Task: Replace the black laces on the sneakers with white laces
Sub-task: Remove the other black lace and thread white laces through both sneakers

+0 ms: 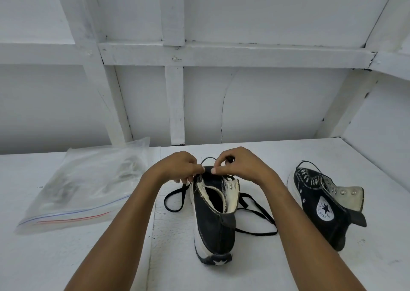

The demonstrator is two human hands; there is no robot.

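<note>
A black high-top sneaker (214, 222) stands upright in the middle of the white table, heel towards me. Its black lace (255, 215) is loosened, with loops trailing on the table to both sides. My left hand (177, 168) pinches the lace at the left eyelet row near the toe end. My right hand (241, 166) pinches a loop of the same lace over the shoe's front. A second black sneaker (326, 204) lies on its side to the right, still threaded with a black lace.
A clear zip bag (84, 186) with pale contents lies on the table (66, 257) at the left. A white framed wall (204, 104) stands close behind the table.
</note>
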